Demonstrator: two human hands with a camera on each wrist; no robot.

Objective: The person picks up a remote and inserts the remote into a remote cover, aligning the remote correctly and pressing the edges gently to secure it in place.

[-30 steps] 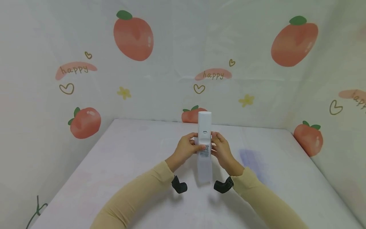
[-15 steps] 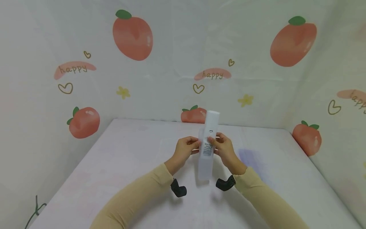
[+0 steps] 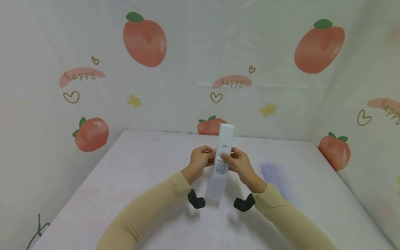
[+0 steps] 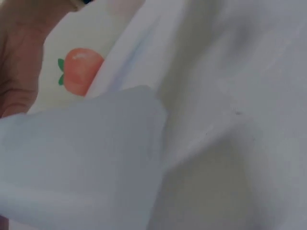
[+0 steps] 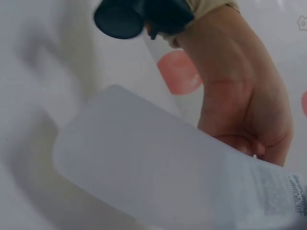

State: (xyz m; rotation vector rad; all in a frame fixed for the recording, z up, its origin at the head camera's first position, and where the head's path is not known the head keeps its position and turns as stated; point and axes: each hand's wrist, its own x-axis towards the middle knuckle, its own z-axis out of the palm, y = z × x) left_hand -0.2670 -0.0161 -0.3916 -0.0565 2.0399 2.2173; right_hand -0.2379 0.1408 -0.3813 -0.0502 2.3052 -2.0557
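A long white device [image 3: 223,139] with a small port slot, a printed text label [image 3: 221,166] and a frosted lower end [image 3: 215,189] is held over the table, its lower end slanting to the left. At its left edge my left hand [image 3: 199,160] pinches it with bent fingers. My right hand [image 3: 241,165] grips the right side, thumb across the front near the label and fingers behind. The frosted end [image 4: 81,158] fills much of the left wrist view, with my right hand [image 4: 19,62] beyond it. In the right wrist view, my left hand [image 5: 249,96] appears behind the device [image 5: 153,158].
A white cloth-covered table [image 3: 150,173] spreads around both arms, with a purple smear [image 3: 275,177] to the right. Behind it hangs a curtain [image 3: 187,41] printed with red fruit. Black wrist cameras [image 3: 196,199] hang below both cuffs. A green cord [image 3: 39,229] lies at far left.
The left thumb has come off the device's front, and the right thumb has moved onto it. The device tipped right, then shifted back left, its lower end swinging left.
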